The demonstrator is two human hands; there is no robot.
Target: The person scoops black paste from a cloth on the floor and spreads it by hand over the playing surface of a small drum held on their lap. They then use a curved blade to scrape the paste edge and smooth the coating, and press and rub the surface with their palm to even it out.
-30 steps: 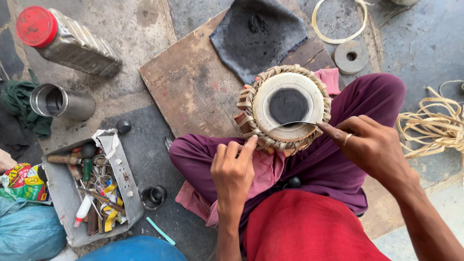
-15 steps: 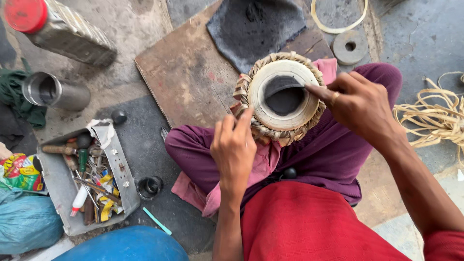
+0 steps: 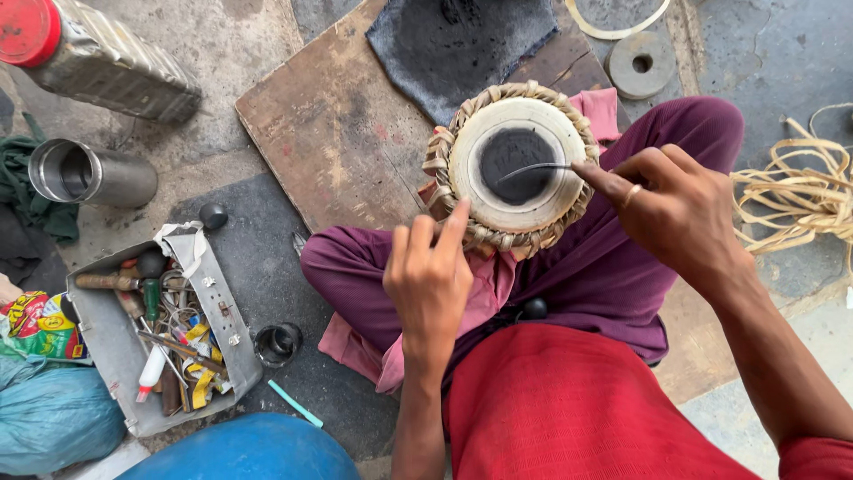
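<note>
A small hand drum [image 3: 480, 147] with a white skin, a black round patch and woven straps around its rim rests on my lap, on purple trousers [image 3: 613, 267]. My left hand [image 3: 429, 280] steadies the drum's near edge, its fingertips against the woven rim. My right hand [image 3: 680, 209], with a ring on one finger, pinches a thin curved metal blade [image 3: 533, 169] whose tip lies over the black patch.
A wooden board [image 3: 329, 133] with a dark cloth [image 3: 453, 44] lies beyond the drum. A grey tool tray [image 3: 107, 347], a steel cup [image 3: 89, 173] and a red-capped can [image 3: 98, 53] stand at left. Cane strips [image 3: 800, 191] lie at right, with a stone disc [image 3: 641, 64] beyond.
My right hand shifted rightward, and the blade's tip now lies across the black patch. The drum sits more face-up toward the camera. My left hand stays on the rim.
</note>
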